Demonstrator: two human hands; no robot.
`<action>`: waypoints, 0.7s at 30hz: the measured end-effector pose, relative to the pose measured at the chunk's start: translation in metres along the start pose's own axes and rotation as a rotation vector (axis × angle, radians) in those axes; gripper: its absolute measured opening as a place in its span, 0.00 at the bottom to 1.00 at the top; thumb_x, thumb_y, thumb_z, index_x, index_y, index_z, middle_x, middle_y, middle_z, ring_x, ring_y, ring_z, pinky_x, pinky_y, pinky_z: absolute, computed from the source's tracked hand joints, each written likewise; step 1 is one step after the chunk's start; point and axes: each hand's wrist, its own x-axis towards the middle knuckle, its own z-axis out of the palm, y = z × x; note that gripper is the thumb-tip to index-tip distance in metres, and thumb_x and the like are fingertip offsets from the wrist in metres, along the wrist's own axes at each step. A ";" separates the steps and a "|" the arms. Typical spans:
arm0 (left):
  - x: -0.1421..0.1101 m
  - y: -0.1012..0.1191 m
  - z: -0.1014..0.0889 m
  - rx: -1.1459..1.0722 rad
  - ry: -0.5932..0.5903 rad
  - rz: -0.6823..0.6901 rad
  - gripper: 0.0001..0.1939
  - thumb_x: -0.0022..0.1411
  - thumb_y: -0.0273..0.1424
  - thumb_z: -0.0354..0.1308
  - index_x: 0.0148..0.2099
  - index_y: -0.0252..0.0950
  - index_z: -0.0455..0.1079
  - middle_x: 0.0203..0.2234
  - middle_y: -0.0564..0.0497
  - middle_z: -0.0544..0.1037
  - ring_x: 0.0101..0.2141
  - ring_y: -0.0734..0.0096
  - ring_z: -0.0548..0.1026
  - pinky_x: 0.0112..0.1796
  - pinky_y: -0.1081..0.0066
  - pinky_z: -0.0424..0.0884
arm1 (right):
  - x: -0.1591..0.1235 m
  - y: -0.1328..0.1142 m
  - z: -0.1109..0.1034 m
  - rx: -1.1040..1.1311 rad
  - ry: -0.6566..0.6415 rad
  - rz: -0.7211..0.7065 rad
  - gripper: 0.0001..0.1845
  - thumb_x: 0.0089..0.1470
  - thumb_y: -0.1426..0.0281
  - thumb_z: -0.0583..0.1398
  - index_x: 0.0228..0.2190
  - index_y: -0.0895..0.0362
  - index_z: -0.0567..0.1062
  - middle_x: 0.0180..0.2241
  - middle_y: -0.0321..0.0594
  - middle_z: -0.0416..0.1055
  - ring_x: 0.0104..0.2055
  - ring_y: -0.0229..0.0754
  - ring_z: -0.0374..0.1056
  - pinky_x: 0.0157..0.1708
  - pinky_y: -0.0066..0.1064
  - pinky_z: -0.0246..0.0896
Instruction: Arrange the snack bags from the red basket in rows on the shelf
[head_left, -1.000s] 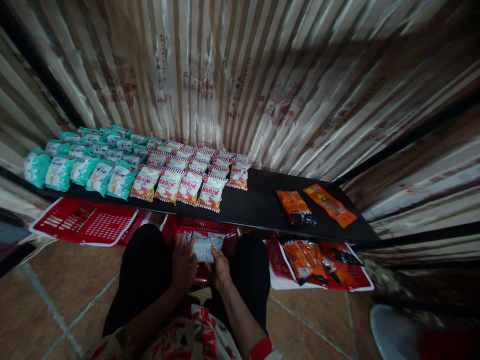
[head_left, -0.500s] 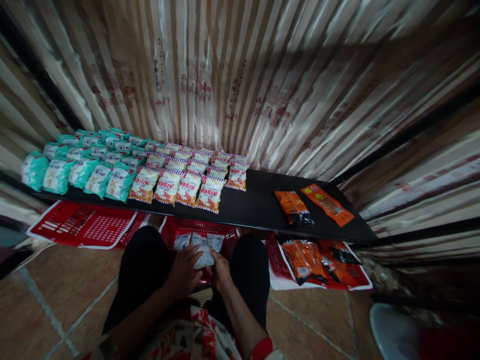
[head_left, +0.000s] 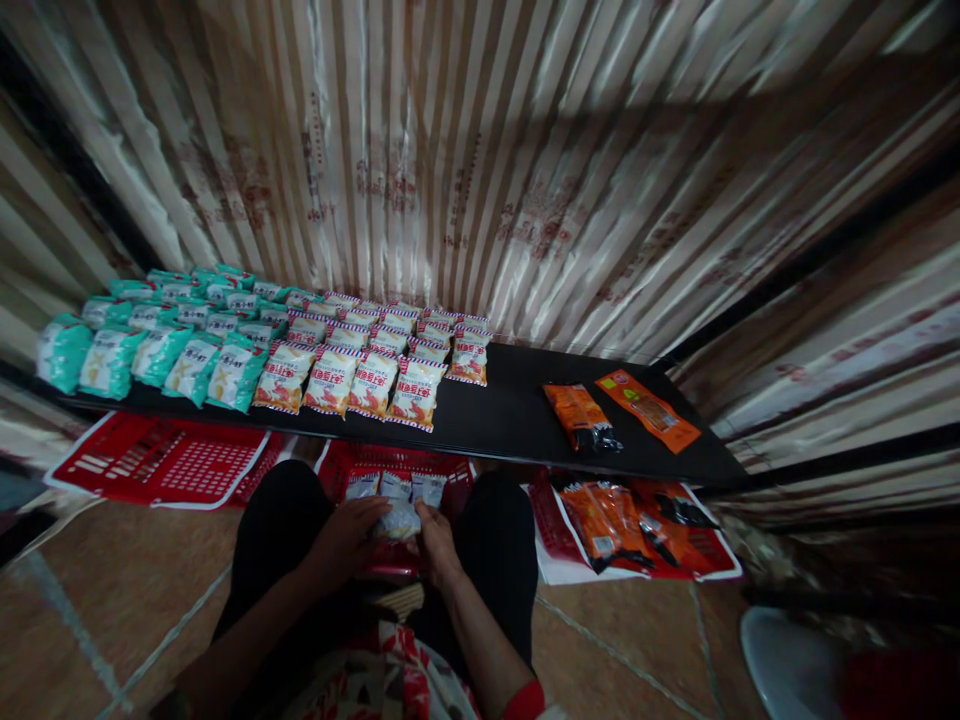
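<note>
Between my knees, a pale snack bag [head_left: 399,521] is held over a red basket [head_left: 455,478]. My left hand [head_left: 352,530] grips its left side, and my right hand [head_left: 435,540] has its right edge between thumb and fingers. Both hands are closed on it. Several similar pale bags [head_left: 429,489] lie in the basket just beyond. On the black shelf [head_left: 502,410] ahead, white-and-orange snack bags [head_left: 417,390] with striped edges stand in rows.
Teal snack bags [head_left: 191,368] fill the shelf's left part. Two orange packs, one a flat orange packet [head_left: 649,408], lie at its right. Below are a red basket [head_left: 161,460] at left and orange packs [head_left: 611,525] in another basket at right. A striped curtain [head_left: 450,150] hangs behind.
The bag in my hands has turned and tilted slightly, and my left hand has shifted a little left along it. The view has moved slightly.
</note>
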 end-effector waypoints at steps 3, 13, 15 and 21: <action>0.006 0.003 -0.007 -0.018 0.024 -0.003 0.15 0.56 0.30 0.54 0.47 0.44 0.70 0.46 0.48 0.75 0.48 0.62 0.71 0.52 0.61 0.62 | 0.004 -0.003 -0.005 -0.144 0.003 -0.172 0.16 0.38 0.57 0.64 0.23 0.57 0.74 0.16 0.34 0.69 0.20 0.37 0.65 0.22 0.26 0.57; 0.024 0.009 -0.019 -0.101 0.053 -0.120 0.14 0.55 0.41 0.55 0.42 0.44 0.72 0.38 0.49 0.79 0.40 0.60 0.74 0.46 0.66 0.64 | -0.010 -0.023 -0.004 -0.446 -0.149 -0.647 0.12 0.48 0.61 0.60 0.36 0.48 0.78 0.38 0.35 0.76 0.43 0.43 0.68 0.47 0.30 0.55; 0.027 0.009 -0.020 -0.102 0.051 -0.149 0.15 0.54 0.43 0.55 0.42 0.44 0.72 0.36 0.50 0.79 0.38 0.61 0.74 0.44 0.68 0.64 | -0.014 -0.029 -0.004 -0.550 -0.243 -0.688 0.15 0.49 0.61 0.60 0.39 0.48 0.77 0.41 0.36 0.75 0.46 0.44 0.67 0.49 0.32 0.54; 0.036 0.011 -0.024 0.169 -0.105 -0.174 0.23 0.58 0.49 0.46 0.44 0.40 0.68 0.34 0.49 0.77 0.37 0.61 0.74 0.38 0.69 0.65 | -0.026 -0.041 -0.012 -0.803 -0.385 -0.705 0.20 0.52 0.58 0.55 0.45 0.52 0.73 0.40 0.38 0.75 0.41 0.43 0.70 0.43 0.32 0.61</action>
